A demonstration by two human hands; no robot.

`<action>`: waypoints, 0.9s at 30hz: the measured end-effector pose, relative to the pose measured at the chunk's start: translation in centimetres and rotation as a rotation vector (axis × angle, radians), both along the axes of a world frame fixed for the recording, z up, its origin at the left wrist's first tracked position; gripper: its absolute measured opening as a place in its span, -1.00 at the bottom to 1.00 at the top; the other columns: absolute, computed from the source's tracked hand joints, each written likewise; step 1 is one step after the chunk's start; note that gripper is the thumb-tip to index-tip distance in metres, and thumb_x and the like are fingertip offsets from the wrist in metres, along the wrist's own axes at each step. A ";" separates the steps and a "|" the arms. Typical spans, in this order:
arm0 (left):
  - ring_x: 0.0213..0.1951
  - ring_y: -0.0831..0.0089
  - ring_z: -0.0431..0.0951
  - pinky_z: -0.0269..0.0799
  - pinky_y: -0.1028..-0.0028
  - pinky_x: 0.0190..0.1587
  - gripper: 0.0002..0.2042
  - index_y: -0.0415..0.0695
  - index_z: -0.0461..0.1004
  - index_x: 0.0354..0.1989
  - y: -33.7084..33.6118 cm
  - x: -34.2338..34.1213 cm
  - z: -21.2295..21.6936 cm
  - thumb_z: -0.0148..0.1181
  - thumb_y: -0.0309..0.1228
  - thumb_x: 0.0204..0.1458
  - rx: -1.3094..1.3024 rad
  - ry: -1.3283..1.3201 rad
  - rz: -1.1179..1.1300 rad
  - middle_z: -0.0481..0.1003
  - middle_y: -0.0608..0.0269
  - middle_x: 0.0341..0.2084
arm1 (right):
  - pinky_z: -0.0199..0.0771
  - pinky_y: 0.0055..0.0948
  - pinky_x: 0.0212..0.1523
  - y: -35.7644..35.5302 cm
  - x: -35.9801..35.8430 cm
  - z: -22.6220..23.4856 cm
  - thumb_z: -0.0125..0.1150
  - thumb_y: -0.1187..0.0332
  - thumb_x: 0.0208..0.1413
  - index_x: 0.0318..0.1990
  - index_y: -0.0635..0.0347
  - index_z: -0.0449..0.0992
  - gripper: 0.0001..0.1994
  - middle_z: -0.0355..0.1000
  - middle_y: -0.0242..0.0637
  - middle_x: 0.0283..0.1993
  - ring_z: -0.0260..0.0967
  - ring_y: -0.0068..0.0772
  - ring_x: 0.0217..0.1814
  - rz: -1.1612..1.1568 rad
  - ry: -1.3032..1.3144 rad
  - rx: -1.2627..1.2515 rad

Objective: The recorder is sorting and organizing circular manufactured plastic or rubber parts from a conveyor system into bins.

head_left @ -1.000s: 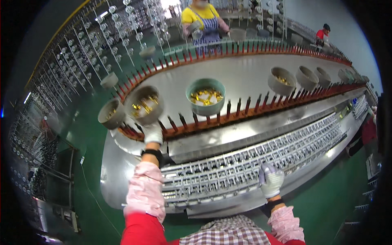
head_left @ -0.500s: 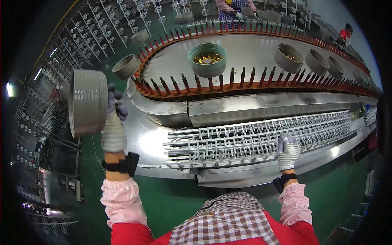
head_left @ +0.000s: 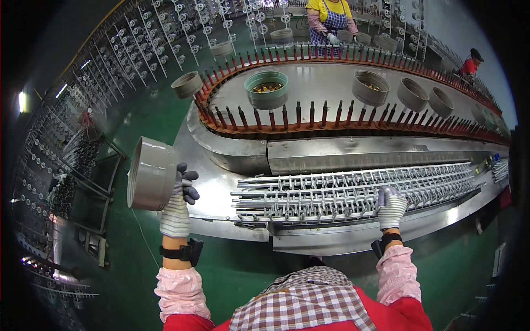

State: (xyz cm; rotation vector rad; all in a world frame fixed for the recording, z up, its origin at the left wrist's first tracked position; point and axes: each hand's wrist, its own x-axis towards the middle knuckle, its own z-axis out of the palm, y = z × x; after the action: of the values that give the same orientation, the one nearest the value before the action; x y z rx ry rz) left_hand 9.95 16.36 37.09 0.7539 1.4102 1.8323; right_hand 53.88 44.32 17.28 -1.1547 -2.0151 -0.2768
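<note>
My left hand (head_left: 181, 198), in a striped glove with dark purple-grey fingertips, is raised at the left. Its visible fingers are spread apart, beside and partly behind a large grey round tub (head_left: 152, 174). The tub is tilted on its side and covers part of the hand; whether they touch, I cannot tell. At the near edge of a bundle of silvery metal racks with many small hooks (head_left: 331, 190), my right hand (head_left: 391, 205) has its fingers curled in. What lies beneath those fingers is hidden.
Beyond the racks curves a conveyor of upright red spindles (head_left: 298, 116) round a steel table (head_left: 320, 77). Above it are a green tub (head_left: 266, 91) and a grey tub (head_left: 371, 88), both with gold-coloured parts. A co-worker (head_left: 331, 22) stands across. Hanging racks (head_left: 160, 38) line the far left.
The view has shifted. My left hand and the large grey tub now appear lower and farther right, and the left fingers look more spread. My right hand stays at the racks.
</note>
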 end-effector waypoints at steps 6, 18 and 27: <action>-0.74 0.54 0.40 0.29 0.69 -0.81 -0.63 -0.18 0.28 -0.14 -0.6 1.2 -0.4 -0.04 -0.13 0.02 0.032 0.244 0.244 0.40 0.06 -0.43 | 0.23 -0.20 -0.44 -0.2 -0.3 -0.4 0.10 0.44 -0.13 -0.43 0.11 0.40 -0.94 0.35 -0.20 -0.52 0.29 -0.11 -0.51 -0.024 0.019 0.015; -0.66 0.58 0.40 0.29 0.64 -0.64 -0.68 -0.20 0.38 -0.29 4.9 11.4 -12.5 -0.11 -0.16 0.05 -0.315 0.245 -0.203 0.40 0.31 -0.69 | 0.25 -0.19 -0.46 0.5 -0.2 -1.1 0.11 0.44 -0.16 -0.43 0.09 0.43 -0.92 0.37 -0.19 -0.52 0.30 -0.09 -0.52 -0.005 0.040 -0.034; 0.00 0.34 0.26 0.18 0.37 0.05 -0.65 -0.12 0.17 0.04 6.6 15.6 -20.5 -0.11 -0.37 0.05 -0.270 1.127 -0.203 0.28 0.20 -0.03 | 0.31 -0.21 -0.43 0.2 0.4 0.1 0.07 0.30 -0.10 -0.55 0.11 0.44 -0.87 0.38 -0.18 -0.56 0.34 -0.09 -0.50 -0.034 0.033 -0.313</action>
State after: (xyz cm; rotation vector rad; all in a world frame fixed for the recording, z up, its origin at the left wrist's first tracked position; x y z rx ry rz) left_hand 25.59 22.92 16.62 1.8429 2.0610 0.9743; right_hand 54.32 44.55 17.36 -1.3755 -2.0597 0.0437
